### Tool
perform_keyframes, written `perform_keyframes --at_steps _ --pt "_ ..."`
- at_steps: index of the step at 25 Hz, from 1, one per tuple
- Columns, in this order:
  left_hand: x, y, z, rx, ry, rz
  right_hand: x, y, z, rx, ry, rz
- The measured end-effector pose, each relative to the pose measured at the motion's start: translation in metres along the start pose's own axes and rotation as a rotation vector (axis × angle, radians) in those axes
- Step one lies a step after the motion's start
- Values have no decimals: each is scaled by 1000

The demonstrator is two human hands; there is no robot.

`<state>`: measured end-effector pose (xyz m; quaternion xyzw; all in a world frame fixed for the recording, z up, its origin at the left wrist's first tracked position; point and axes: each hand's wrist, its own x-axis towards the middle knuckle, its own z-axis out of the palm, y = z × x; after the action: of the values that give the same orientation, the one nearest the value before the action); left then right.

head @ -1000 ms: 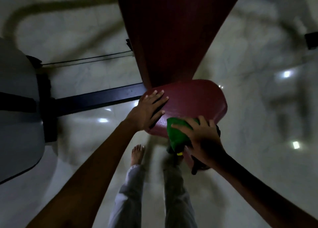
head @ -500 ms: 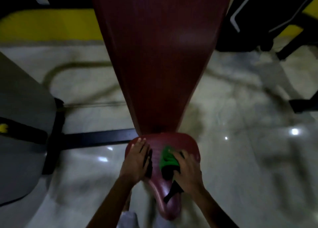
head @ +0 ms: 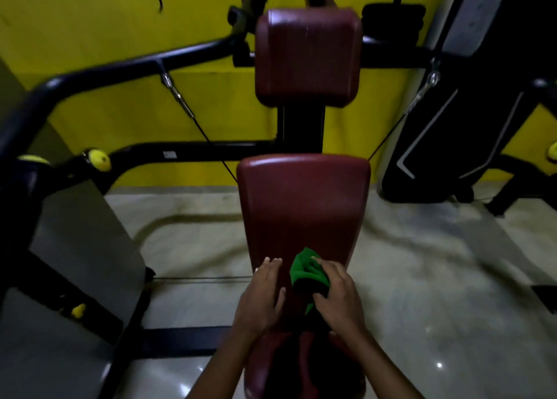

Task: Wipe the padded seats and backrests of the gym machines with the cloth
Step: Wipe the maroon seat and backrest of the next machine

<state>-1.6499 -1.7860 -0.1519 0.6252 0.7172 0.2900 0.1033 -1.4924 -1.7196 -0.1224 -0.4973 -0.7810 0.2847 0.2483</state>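
Right hand [head: 337, 296] grasps the bunched green cloth [head: 306, 270], fingers [head: 324, 264] curled over the top of it and thumb underneath, pressing it against the lower part of the maroon backrest [head: 303, 205]. A darker fold of cloth hangs just below the thumb. Left hand [head: 262, 296] is released, fingers straight and flat on the backrest's left edge, just beside the cloth but not touching it. Seat pad [head: 304, 365] sits below both wrists, mostly covered by the forearms; detail there is too dark to read. Above the fingers the backrest runs up to a black post [head: 301, 127], then a second maroon headrest pad [head: 307, 58] well above. Black frame tube [head: 120, 70] sweeps left of the hands, with a cable [head: 193, 118] running diagonally down towards the backrest's top left corner. Yellow knob [head: 99, 160] far up-left of the left fingers. Grey shroud panel [head: 78, 242] left of the left hand. Yellow wall [head: 105, 30] behind, pale marble floor [head: 422, 278] right of the right hand. Frame is dim and slightly blurred.
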Motion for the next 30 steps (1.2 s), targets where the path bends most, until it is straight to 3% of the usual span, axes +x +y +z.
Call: perform_keyframes --at_steps 6,17,24,30 --pt "55 29 -64 98 83 166 47 -63 -67 29 172 -124" --pt "166 73 -178 234 311 346 136 -162 -174 -87 342 -336" --pt "284 70 -260 305 361 381 254 -244 -199 -330 438 -338" --pt "355 40 -245 132 365 364 337 -266 -174 -713 470 -215"
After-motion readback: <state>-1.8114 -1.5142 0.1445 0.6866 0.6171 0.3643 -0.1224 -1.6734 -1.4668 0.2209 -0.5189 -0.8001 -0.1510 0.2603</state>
